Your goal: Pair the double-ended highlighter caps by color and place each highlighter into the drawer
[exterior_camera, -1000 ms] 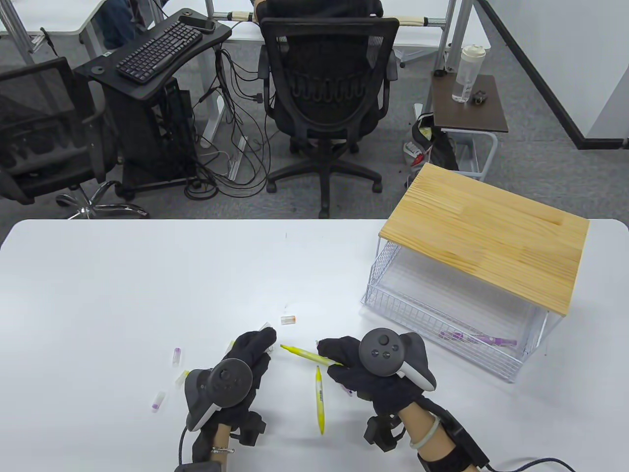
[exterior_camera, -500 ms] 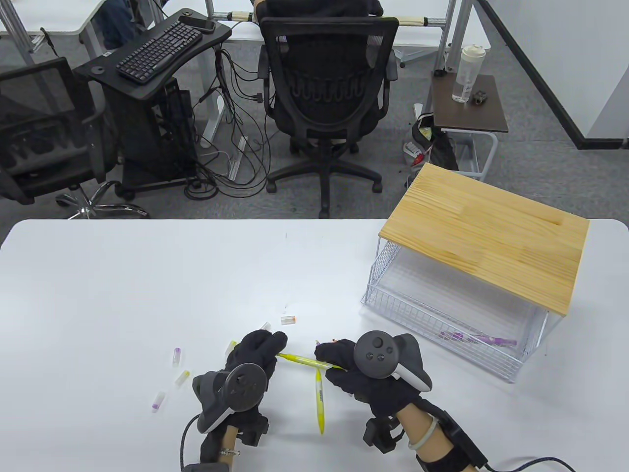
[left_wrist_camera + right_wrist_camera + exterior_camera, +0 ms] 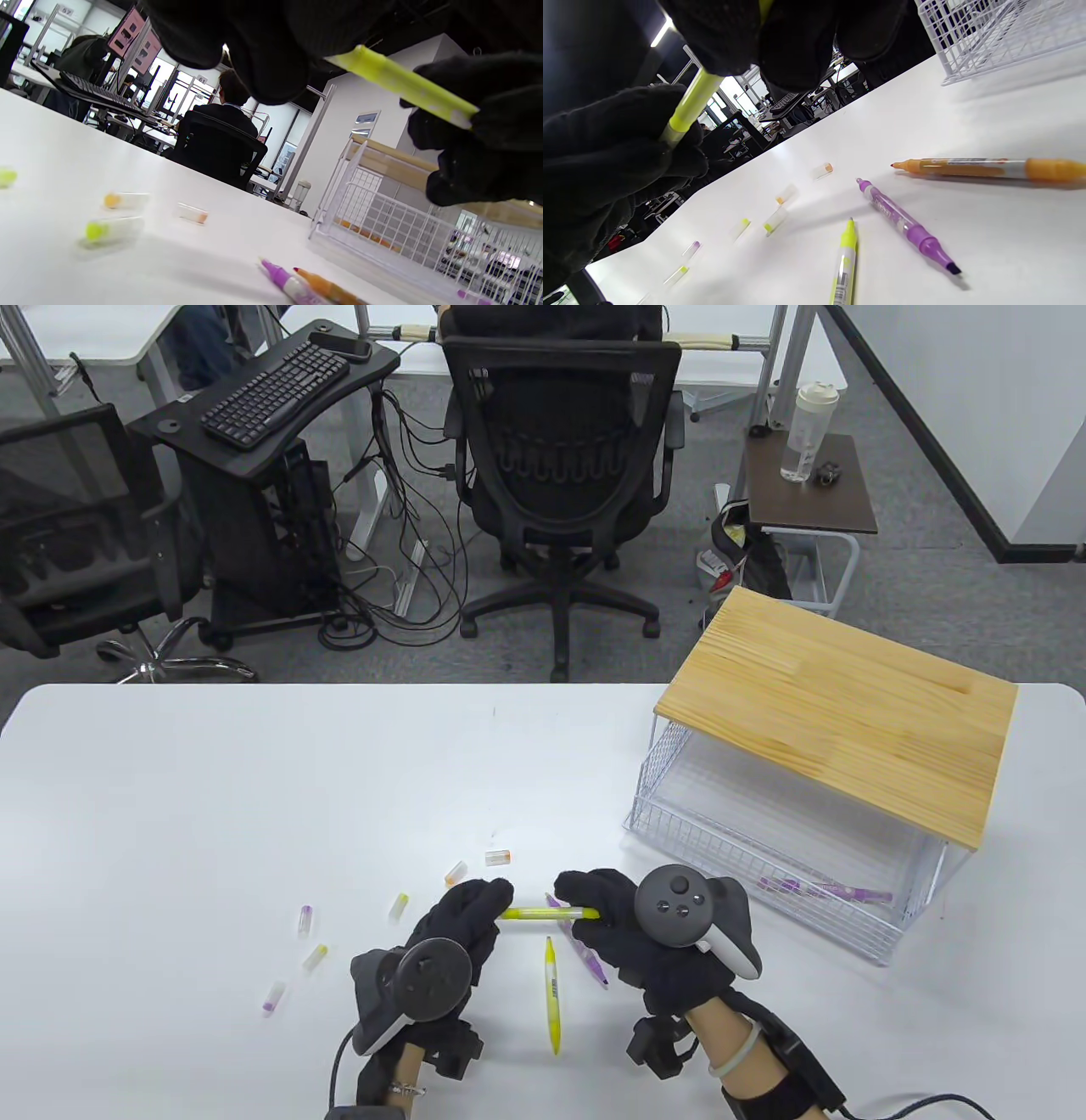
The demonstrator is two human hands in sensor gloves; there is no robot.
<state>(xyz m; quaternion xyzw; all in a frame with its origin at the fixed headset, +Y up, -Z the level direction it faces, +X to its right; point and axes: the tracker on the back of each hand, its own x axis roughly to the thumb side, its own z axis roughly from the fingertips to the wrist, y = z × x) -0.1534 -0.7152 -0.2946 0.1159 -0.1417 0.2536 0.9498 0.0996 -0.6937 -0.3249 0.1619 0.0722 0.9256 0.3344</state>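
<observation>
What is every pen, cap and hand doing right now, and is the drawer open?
Left hand: pinching one end of the held yellow highlighter.
Right hand: gripping its other end.
Second yellow highlighter: lying on the table, one tip bare.
Purple highlighter: lying uncapped.
Orange highlighter: lying, near tip bare.
Loose caps: scattered, off.
Drawer: open, purple highlighters inside.

Both hands over desk (image 3: 170, 780), left hand (image 3: 462, 918) and right hand (image 3: 607, 920) pinching opposite ends of yellow highlighter (image 3: 543, 913). Second yellow highlighter (image 3: 551, 994) lies below. Loose caps (image 3: 307, 918) left. Purple highlighters (image 3: 827, 889) in drawer (image 3: 679, 836).
</observation>
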